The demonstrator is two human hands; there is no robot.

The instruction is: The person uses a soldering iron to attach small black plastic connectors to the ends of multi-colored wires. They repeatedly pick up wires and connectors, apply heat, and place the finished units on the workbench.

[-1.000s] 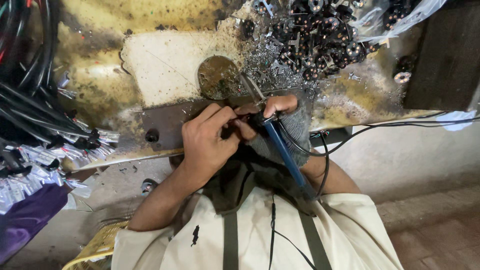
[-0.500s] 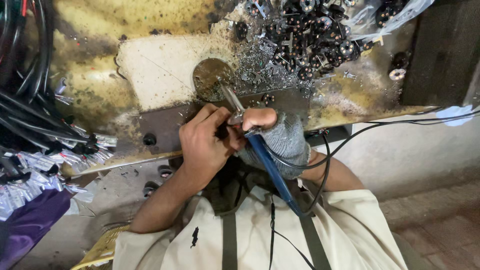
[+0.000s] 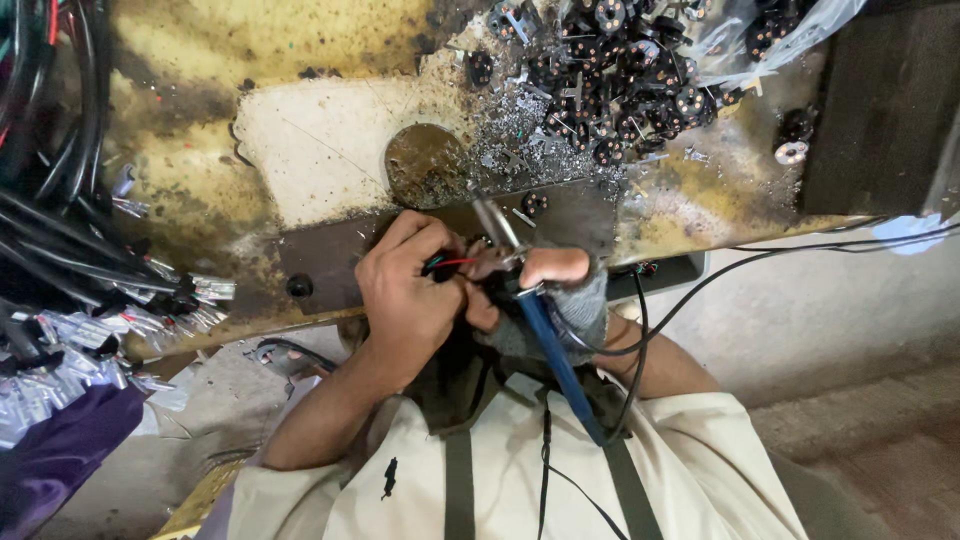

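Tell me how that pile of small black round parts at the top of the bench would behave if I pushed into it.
The pile of black round parts would probably scatter rather than slide as one, since the pieces lie loose. Being round, some may roll. Their thin metal prongs look apt to snag each other and the clear plastic bag beside them.

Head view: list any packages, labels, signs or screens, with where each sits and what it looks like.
Clear plastic bag: top right of the bench, crumpled and open, transparent, small black round parts spilling from it.
Silvery foil-like wrappers: left edge below the black cables, crinkled strips in a heap; what they hold cannot be told.
No labels, signs or screens show.
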